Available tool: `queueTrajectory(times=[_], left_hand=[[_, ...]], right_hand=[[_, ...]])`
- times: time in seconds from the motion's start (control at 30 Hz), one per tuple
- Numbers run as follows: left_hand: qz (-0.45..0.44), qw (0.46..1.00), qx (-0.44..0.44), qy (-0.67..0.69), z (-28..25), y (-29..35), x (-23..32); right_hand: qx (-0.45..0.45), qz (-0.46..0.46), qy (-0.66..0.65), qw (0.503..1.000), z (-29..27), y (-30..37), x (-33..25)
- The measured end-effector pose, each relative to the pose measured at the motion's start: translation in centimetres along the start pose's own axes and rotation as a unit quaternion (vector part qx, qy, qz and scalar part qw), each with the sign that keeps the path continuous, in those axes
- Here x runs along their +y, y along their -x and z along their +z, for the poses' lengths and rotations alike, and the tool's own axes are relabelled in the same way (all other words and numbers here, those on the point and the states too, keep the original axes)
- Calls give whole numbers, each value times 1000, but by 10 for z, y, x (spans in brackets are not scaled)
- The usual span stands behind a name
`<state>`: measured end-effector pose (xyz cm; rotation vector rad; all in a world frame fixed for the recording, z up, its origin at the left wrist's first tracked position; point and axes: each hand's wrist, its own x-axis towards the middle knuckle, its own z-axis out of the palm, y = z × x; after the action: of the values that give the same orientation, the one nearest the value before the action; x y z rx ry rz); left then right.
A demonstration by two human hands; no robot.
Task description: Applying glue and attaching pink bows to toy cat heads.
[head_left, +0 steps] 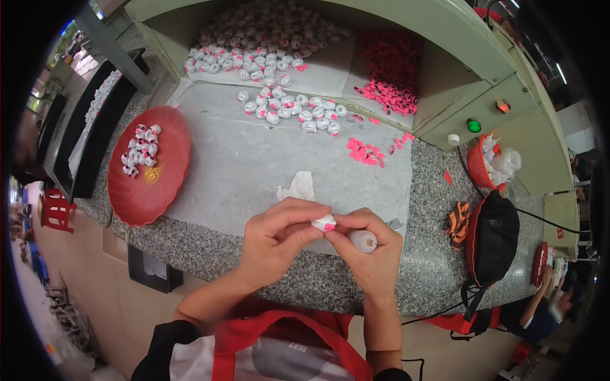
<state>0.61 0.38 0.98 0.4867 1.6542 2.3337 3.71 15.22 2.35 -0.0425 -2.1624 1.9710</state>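
Between the fingertips of both hands is a small white rounded piece with a pink patch (325, 223), held just above the near edge of the bench. My left hand (279, 238) pinches it from the left. My right hand (375, 254) grips it from the other side, with a small white bottle (364, 241) tucked in the same palm. Beyond the hands, a torn scrap of white paper (302, 186) lies on the white sheet (241, 165). Loose white pieces (289, 106) and small pink pieces (365, 152) are scattered farther back on that sheet.
A red scalloped plate (171, 184) with several finished-looking pieces sits at the left. Behind, a pale green cabinet (448, 111) shelters heaps of white and pink parts. On the right are a red basket (478, 162), a black bag (499, 238) and an orange-black cloth (457, 223). Another person works far right.
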Motion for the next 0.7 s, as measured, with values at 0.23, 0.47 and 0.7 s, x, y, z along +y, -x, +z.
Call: queueTrajectory(times=[0.23, 0.47, 0.7], left_hand=[[-155, 984, 41, 75, -6, -5, -6], [-134, 983, 49, 116, -11, 0, 1], [-31, 998, -43, -14, -33, 9, 4]], right_hand=[[-18, 67, -5, 998, -3, -3, 8], [0, -51, -19, 999, 10, -1, 11], [-98, 13, -143, 985, 16, -5, 16]])
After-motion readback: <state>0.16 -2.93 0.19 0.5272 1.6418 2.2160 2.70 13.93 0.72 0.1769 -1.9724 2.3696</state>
